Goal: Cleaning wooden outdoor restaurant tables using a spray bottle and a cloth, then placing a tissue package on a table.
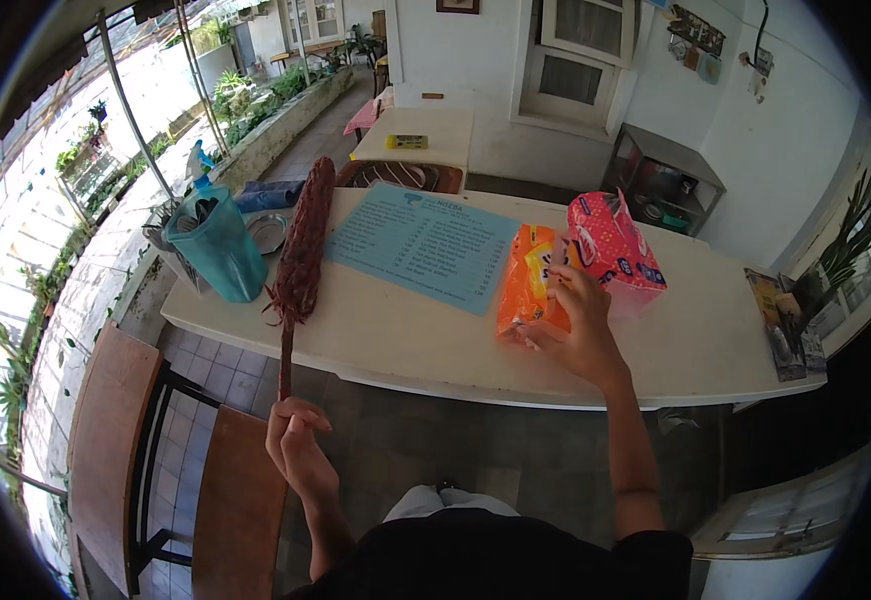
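Observation:
My left hand [302, 442] is closed on the thin handle of a reddish-brown duster [308, 240], whose thick head points up and away over the table's left part. At the right, my right hand [581, 319] has its thumb and fingers on an orange plastic packet [529, 289] on the cream tabletop [405, 337]. Whether the fingers pinch the packet firmly is hard to see. A pink tissue pack [611, 244] stands just behind that hand. Between the duster and the packet lies a light blue printed sheet [424, 247].
A teal container [218, 244] with cutlery, a spray bottle [199, 165], a metal ashtray [267, 232] and a folded blue cloth [270, 195] are at the table's left end. A wooden chair [236, 495] stands at lower left. Leaflets [777, 322] stand at the right end.

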### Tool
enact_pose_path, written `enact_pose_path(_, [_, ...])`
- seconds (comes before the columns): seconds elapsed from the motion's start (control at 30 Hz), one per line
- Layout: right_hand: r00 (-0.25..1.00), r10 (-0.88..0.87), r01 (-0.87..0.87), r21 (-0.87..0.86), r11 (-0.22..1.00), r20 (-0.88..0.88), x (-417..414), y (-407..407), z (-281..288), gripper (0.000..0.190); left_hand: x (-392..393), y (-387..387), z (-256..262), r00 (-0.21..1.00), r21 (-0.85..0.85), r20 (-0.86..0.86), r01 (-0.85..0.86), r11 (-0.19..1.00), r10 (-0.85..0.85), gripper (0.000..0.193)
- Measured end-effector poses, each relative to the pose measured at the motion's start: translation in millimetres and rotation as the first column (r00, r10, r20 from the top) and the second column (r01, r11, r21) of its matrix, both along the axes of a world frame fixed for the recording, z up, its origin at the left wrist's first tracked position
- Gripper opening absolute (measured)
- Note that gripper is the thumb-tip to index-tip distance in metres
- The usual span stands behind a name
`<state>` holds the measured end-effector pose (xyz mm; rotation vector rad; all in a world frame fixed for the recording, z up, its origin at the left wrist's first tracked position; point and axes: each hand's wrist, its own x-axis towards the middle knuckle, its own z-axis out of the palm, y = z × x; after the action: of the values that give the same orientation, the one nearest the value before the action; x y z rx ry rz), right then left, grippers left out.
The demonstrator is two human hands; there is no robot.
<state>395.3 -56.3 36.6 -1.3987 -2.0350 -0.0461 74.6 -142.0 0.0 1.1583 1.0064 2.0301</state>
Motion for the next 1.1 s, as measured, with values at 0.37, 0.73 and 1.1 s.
enact_pose_path(0.37, [0.886, 0.414, -0.440, -0.099, 0.892, -0.210, -43.0, -51.2, 13.9, 0.046, 39.0, 6.5, -29.8, 0.689, -0.432, 0.380, 0.722, 0.540, -0.618, 0.039])
enact_pose_path(0.73, [0.648, 0.536, -0.683, -0.102, 0.723, -0.542, -106.9, -86.0, 0.2, 0.056, 39.6, -7.5, -20.9, 0.375, 0.057, 0.656, 0.841, 0.539, -0.655, 0.073])
enact_pose_path(1.1, [0.619, 0.590, -0.783, -0.466, 0.412, -0.518, -173.8, -103.1, 12.5, 0.070, -20.0, -61.4, -21.0, 0.614, -0.086, 0.674, 0.616, 0.783, -0.410, 0.065])
